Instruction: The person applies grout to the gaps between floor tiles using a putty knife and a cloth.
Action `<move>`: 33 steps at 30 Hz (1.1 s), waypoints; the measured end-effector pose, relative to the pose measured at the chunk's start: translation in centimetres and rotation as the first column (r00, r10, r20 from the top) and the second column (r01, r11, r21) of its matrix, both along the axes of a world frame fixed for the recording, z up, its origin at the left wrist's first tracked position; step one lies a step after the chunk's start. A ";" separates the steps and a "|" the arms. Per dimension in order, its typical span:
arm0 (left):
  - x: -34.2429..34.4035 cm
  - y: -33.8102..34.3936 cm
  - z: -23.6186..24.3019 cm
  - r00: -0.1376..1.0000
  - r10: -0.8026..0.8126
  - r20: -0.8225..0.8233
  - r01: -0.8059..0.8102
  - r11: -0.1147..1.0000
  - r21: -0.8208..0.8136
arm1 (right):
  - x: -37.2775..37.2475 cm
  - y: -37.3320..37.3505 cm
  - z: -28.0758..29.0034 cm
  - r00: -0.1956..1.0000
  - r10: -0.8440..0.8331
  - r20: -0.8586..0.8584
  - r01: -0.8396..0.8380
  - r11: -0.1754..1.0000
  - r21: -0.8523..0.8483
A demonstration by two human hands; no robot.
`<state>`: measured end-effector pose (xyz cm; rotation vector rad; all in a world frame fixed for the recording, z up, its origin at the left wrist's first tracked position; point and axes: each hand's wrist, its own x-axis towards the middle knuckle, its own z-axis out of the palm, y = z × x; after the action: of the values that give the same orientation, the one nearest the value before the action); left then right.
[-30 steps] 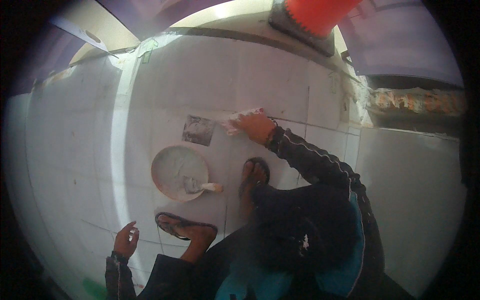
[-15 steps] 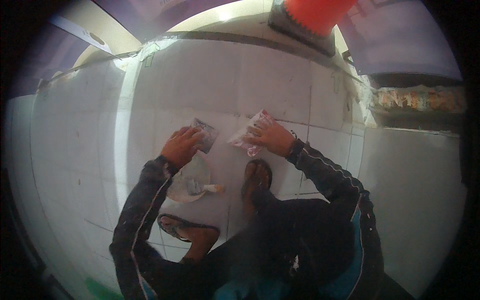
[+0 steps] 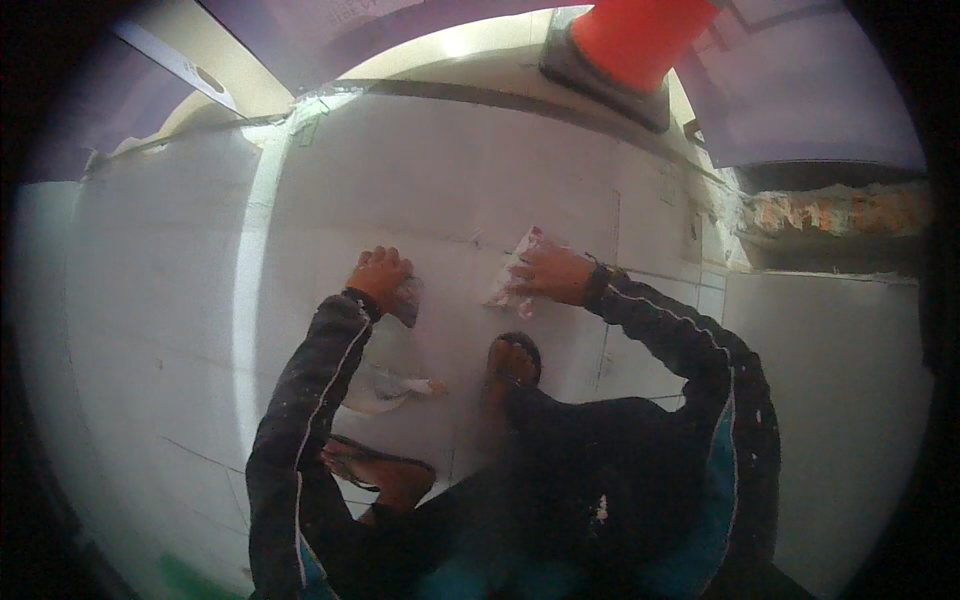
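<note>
My left hand (image 3: 382, 270) grips a small dark grey square piece (image 3: 407, 305), partly hidden beneath the fingers. My right hand (image 3: 545, 272) holds a crumpled white-and-pink cloth or packet (image 3: 522, 243); which of these it is I cannot tell. Below my left hand a round shallow container (image 3: 370, 395) with pale paste lies on the tiled floor (image 3: 450, 170), partly behind my sleeve, with a pale-handled brush or scraper (image 3: 425, 386) resting in it.
My sandalled feet (image 3: 390, 470) are near the container. At the back stands an orange cylindrical object (image 3: 640, 35) on a dark base. Purple panels (image 3: 800, 80) edge the floor, and a rough ledge with exposed brick (image 3: 830, 210) runs along the right.
My left hand has come up from the lower left onto the dark square, which now sits under its fingers. My right hand has shifted slightly rightward and down with the crumpled item.
</note>
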<state>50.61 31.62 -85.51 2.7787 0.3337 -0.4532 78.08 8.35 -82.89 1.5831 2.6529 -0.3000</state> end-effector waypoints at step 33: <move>-16.4 4.5 8.5 0.706 0.694 0.138 -0.587 0.684 -0.433 | 6.9 -3.9 2.5 0.998 -0.053 0.042 0.067 0.886 -0.459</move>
<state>34.20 36.08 -76.98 2.1167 1.0102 0.0827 85.03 4.44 -80.38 1.4908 2.2745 -0.8327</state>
